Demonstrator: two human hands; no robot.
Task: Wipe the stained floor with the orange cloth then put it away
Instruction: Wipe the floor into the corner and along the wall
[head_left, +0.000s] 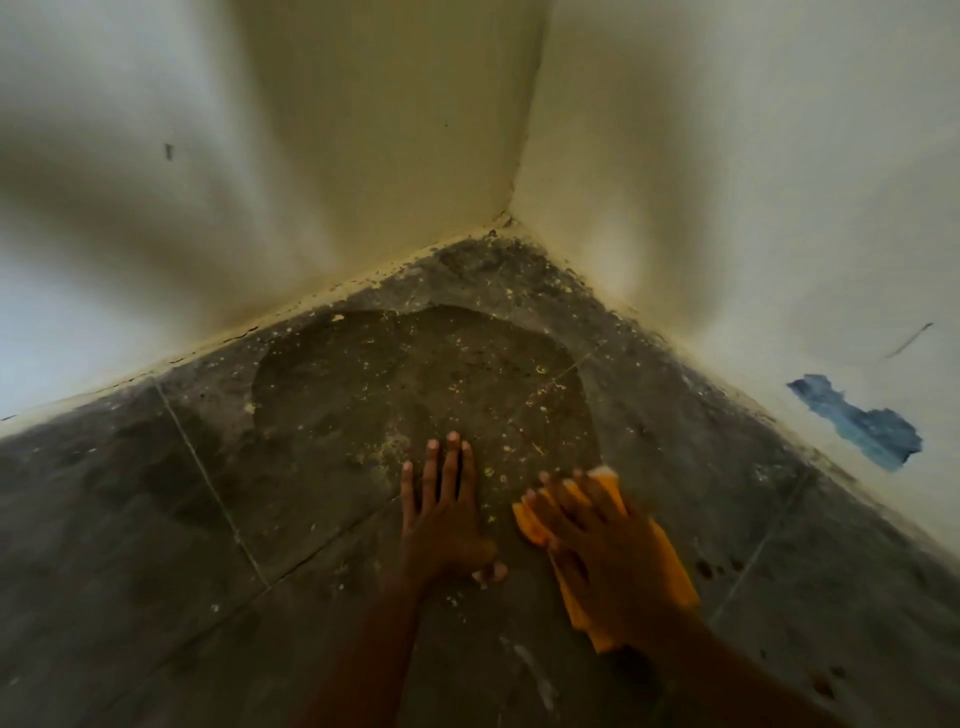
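The floor is dark grey tile with a large round darker patch (415, 384), speckled with pale flecks, lying in the corner of the room. My left hand (441, 514) rests flat on the floor at the near edge of that patch, fingers spread, holding nothing. My right hand (602, 540) lies just to its right, pressed palm-down on the orange cloth (670, 577), which is flat on the tile. The right hand is blurred. Most of the cloth is hidden under it; its edges show in front, at the left and at the right.
Two cream walls meet in a corner (511, 218) just beyond the patch. The right wall has a blue chipped area (862, 426) low down. Dark spots (717, 566) mark the tile right of the cloth. Tile joints (208, 478) run across the floor.
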